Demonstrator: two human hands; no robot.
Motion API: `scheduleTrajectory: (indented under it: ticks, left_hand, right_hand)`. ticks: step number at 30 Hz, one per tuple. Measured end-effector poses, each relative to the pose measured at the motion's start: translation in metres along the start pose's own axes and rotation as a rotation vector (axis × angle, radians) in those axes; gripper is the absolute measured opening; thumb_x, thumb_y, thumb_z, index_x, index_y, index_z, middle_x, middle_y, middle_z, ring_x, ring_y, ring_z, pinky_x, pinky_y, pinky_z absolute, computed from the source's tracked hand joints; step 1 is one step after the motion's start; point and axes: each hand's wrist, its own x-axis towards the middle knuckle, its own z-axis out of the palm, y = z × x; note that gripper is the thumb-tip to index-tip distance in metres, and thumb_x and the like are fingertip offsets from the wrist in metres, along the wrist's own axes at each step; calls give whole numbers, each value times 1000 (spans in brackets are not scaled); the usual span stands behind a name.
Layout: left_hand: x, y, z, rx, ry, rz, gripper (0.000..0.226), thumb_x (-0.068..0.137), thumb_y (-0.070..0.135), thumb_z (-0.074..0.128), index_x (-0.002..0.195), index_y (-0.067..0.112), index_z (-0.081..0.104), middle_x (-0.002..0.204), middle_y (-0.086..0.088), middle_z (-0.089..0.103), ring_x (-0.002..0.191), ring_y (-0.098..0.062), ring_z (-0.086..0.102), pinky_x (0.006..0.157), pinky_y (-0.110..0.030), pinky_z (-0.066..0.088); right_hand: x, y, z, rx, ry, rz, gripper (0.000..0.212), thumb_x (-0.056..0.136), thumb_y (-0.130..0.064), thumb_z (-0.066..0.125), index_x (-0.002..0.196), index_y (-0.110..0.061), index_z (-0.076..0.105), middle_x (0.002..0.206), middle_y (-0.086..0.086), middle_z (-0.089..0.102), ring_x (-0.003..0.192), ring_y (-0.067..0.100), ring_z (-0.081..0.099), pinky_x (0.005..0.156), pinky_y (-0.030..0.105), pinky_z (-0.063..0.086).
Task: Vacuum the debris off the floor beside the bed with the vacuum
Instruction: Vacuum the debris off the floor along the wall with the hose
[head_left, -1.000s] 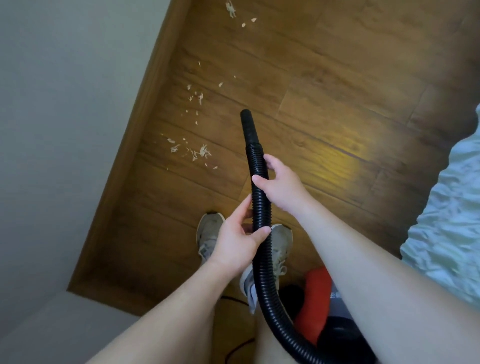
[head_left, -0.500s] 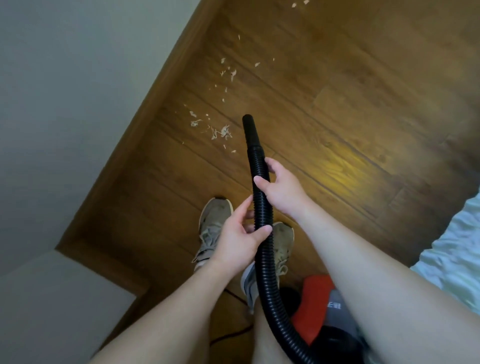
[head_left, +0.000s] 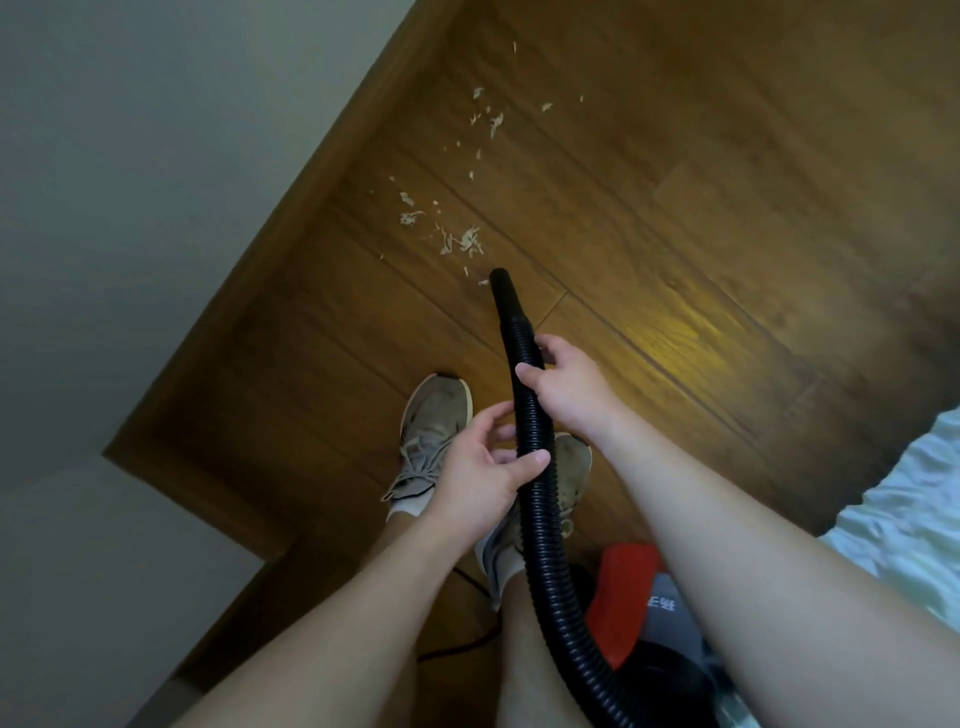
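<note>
— Wooden floor (head_left: 675, 156) fills most of the view, brown planks running slantwise, with a matching skirting board (head_left: 291, 218) along a pale wall (head_left: 156, 156) on the left. Where is the mess?

— Pale debris (head_left: 462, 241) lies scattered on the planks near the skirting. One thicker cluster sits closest to the person, and thinner flakes (head_left: 493, 122) trail away beyond it.

— And the vacuum?

— Its red, grey and black canister (head_left: 631, 597) stands on the floor behind the person's feet, at the lower right. From it a black ribbed hose (head_left: 540, 493) rises between the arms and ends in a smooth black nozzle (head_left: 503, 291). That tip points at the near cluster, with one small flake just beside it. Whether it touches the wood, I cannot tell.

— Who holds what?

— Both hands are on the hose. The right hand (head_left: 569, 387) grips it higher up, just below the nozzle, fingers wrapped round the ribs. The left hand (head_left: 480, 475) holds it lower down, thumb laid across the front and the other fingers loosely spread behind it.

— Anything else?

— Two beige laced shoes (head_left: 434, 431) stand on the planks beneath the hands. A thin black cord (head_left: 457, 647) runs across the floor near the left leg. At the right edge lies the bed (head_left: 909, 509), covered in rumpled pale sheet.
</note>
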Motion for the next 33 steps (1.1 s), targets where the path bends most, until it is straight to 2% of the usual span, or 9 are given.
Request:
scheduleTrajectory:
  ticks: [5, 9, 16, 19, 22, 27, 29, 31, 33]
  left_hand:
    - [-3, -3, -3, -46, -2, -28, 57, 89, -4, 70, 138, 17, 50, 123, -7, 67, 92, -15, 74, 72, -21, 58]
    - [-1, -4, -5, -63, 12, -40, 55, 91, -3, 69, 139, 15, 49, 124, -8, 66, 93, -15, 74, 71, -21, 58]
    - [9, -3, -18, -60, 45, -13, 55, 92, 1, 70, 141, 15, 49, 122, -7, 66, 87, -4, 73, 86, -29, 60]
    - [14, 0, -25, -70, 43, -5, 55, 91, 2, 70, 140, 17, 50, 121, -4, 66, 86, -1, 73, 83, -25, 59]
    - [21, 2, -29, -53, 37, 8, 59, 91, 3, 71, 143, 16, 49, 122, -3, 66, 89, -4, 73, 87, -27, 59]
    - [29, 7, -28, -67, 38, 13, 60, 89, 3, 73, 143, 19, 49, 119, 1, 67, 89, -2, 73, 88, -30, 58]
    - [30, 10, -29, -72, 42, 15, 58, 89, 3, 73, 140, 19, 49, 117, 2, 67, 87, -1, 73, 85, -26, 58]
    - [30, 11, -31, -78, 47, 14, 58, 89, 2, 73, 140, 19, 49, 116, 2, 66, 88, -3, 72, 85, -26, 58]
    - [30, 12, -35, -80, 53, 9, 59, 89, 2, 73, 140, 18, 48, 117, 0, 66, 91, -5, 72, 92, -32, 58]
  right_hand:
    - [-2, -1, 2, -27, -43, 6, 58, 99, -25, 59, 152, -14, 39, 143, 9, 55, 124, 24, 56, 99, 29, 42]
    - [2, -4, 7, -45, -55, 11, 57, 98, -25, 58, 152, -14, 40, 144, 10, 55, 126, 26, 56, 106, 35, 44]
    - [13, -16, 20, -31, -63, 0, 56, 99, -23, 58, 152, -15, 39, 143, 9, 55, 124, 25, 57, 103, 35, 45]
    - [18, -21, 23, -28, -54, 2, 56, 100, -22, 57, 152, -14, 38, 144, 9, 54, 124, 24, 56, 95, 29, 44]
    - [20, -24, 22, -9, -20, -7, 55, 100, -22, 56, 152, -14, 38, 144, 8, 54, 116, 19, 56, 89, 26, 41]
    - [28, -30, 18, -8, 8, -9, 55, 99, -21, 57, 151, -14, 39, 140, 8, 57, 115, 20, 59, 97, 33, 47]
    - [30, -34, 18, -23, -7, -6, 56, 99, -21, 58, 151, -14, 39, 139, 9, 58, 115, 23, 60, 99, 37, 49]
    - [32, -37, 20, -37, -22, -7, 56, 99, -21, 57, 151, -14, 39, 138, 9, 58, 115, 23, 60, 99, 37, 49]
    - [34, -41, 24, -46, -34, -12, 55, 99, -21, 57, 151, -14, 39, 137, 8, 59, 112, 22, 60, 95, 34, 49]
